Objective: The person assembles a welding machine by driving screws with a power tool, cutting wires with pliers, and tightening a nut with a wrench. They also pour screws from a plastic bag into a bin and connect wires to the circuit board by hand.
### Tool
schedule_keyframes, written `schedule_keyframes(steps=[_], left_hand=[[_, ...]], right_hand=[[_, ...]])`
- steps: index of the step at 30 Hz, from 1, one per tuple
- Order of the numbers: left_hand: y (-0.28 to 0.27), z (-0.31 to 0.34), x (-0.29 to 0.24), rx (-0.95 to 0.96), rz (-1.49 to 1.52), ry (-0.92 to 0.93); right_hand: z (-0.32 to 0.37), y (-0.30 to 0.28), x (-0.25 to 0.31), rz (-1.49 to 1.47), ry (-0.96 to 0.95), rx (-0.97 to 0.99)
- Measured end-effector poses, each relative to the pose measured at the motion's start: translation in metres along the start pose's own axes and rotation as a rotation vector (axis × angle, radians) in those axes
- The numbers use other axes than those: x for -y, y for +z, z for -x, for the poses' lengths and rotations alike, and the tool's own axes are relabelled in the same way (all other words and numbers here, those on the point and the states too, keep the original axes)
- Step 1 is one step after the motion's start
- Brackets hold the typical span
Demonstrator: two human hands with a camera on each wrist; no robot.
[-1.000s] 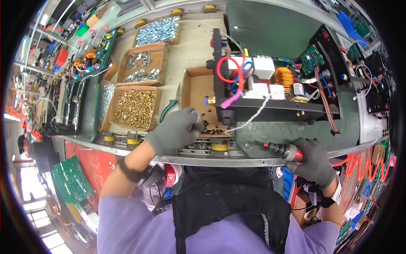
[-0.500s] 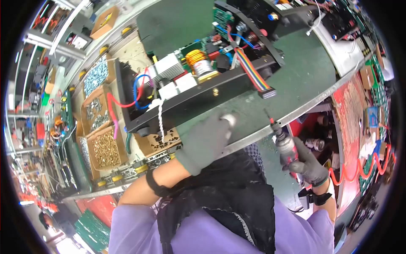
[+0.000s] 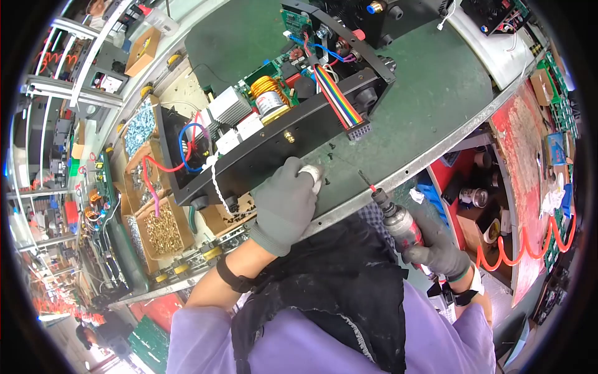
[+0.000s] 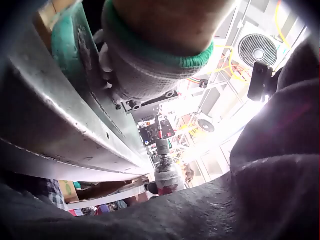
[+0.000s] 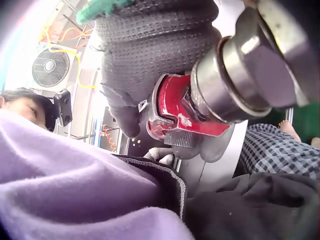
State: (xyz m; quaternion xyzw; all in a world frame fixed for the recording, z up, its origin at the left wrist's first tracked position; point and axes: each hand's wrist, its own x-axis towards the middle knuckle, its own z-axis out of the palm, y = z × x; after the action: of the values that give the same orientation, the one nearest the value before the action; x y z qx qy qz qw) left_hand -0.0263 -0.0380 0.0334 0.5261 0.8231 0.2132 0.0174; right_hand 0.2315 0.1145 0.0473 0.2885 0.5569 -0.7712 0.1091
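The gloved left hand [image 3: 285, 202] is at the front of the green mat [image 3: 417, 93], beside the black chassis [image 3: 249, 159]. Its fingers bend downward, with a whitish patch near the fingertips; whether anything is inside them is hidden. Several small dark screws [image 3: 327, 181] lie on the mat just right of it. In the gloved right hand [image 3: 439, 246] is a red and silver power driver [image 3: 402, 225], its bit pointing up and left over the metal table edge. The right wrist view shows fingers curled round the driver's red part [image 5: 175, 102].
Open boxes of brass parts [image 3: 163, 232] and silver-blue parts [image 3: 139, 128] stand on the left. A rainbow ribbon cable [image 3: 336, 96] hangs over the chassis side. A coiled red hose [image 3: 498, 258] hangs at the right, near a shelf with a can [image 3: 476, 197].
The left hand has gone from the box of dark screws to the mat beside the chassis. Small screws now lie there. The driver's bit has swung up and left; the head view has shifted right.
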Motion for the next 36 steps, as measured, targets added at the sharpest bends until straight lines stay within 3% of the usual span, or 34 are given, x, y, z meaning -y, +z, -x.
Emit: schedule_keyframes(steps=[2, 4, 5, 7, 8, 10, 11, 13, 16, 19, 32, 34, 36], left_hand=[[0.000, 0.001, 0.002, -0.060, -0.024, 0.038], [-0.002, 0.005, 0.002, -0.125, 0.257, -0.037], [-0.005, 0.006, 0.001, -0.124, 0.256, -0.036], [-0.017, 0.007, -0.005, 0.103, 0.659, -0.327], [-0.020, 0.006, -0.006, 0.106, 0.655, -0.328], [-0.021, -0.001, -0.011, 0.115, 1.077, -0.401], [-0.025, -0.006, -0.014, 0.121, 1.076, -0.400], [-0.033, -0.015, -0.021, 0.338, 1.325, -0.571], [-0.020, -0.014, -0.009, 0.460, 1.486, -0.614], [-0.013, -0.016, -0.007, 0.457, 1.695, -0.610], [-0.025, -0.028, -0.018, 0.448, 1.317, -0.584], [-0.027, -0.030, -0.026, 0.366, 1.217, -0.587], [-0.024, -0.031, -0.027, 0.386, 1.282, -0.582]], right_hand=[[-0.002, 0.004, 0.003, -0.026, 0.032, 0.003], [-0.005, 0.008, -0.002, 0.135, -0.140, -0.074], [-0.006, 0.010, 0.000, 0.133, -0.142, -0.074], [-0.007, 0.016, 0.007, 0.232, -0.200, -0.053], [-0.008, 0.020, 0.011, 0.228, -0.200, -0.051], [-0.007, 0.025, 0.018, 0.305, -0.196, -0.044], [-0.006, 0.026, 0.017, 0.300, -0.196, -0.048], [-0.004, 0.026, 0.014, 0.344, -0.289, -0.062], [0.003, 0.026, 0.016, 0.294, -0.269, -0.060], [0.005, 0.027, 0.010, 0.320, -0.310, -0.084], [0.005, 0.017, 0.013, 0.338, -0.281, -0.049], [0.005, 0.015, 0.007, 0.375, -0.259, -0.064], [0.004, 0.015, 0.003, 0.348, -0.273, -0.064]])
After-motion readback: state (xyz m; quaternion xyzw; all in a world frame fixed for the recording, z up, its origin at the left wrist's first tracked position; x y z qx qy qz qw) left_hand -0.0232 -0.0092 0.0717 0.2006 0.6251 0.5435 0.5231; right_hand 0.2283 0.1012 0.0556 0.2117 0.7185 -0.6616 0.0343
